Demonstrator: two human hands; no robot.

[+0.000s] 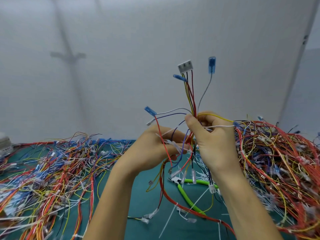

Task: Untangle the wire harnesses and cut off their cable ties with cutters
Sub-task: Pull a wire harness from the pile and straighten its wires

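Two bare forearms are raised nearest the lens. At far left, a loose heap of wires is spread over the green counter. The fingers of the left hand are curled round red and blue strands of the wire harness, which is held up mid-frame. The right hand is pinched on its stem. Below, green-handled cutters are partly hidden by dangling connectors. A taller heap is piled at right. A pale wall is seen behind.

1 L hand, 1 R hand, 1 raised harness, 1 pr cutters, 2 wire heaps.
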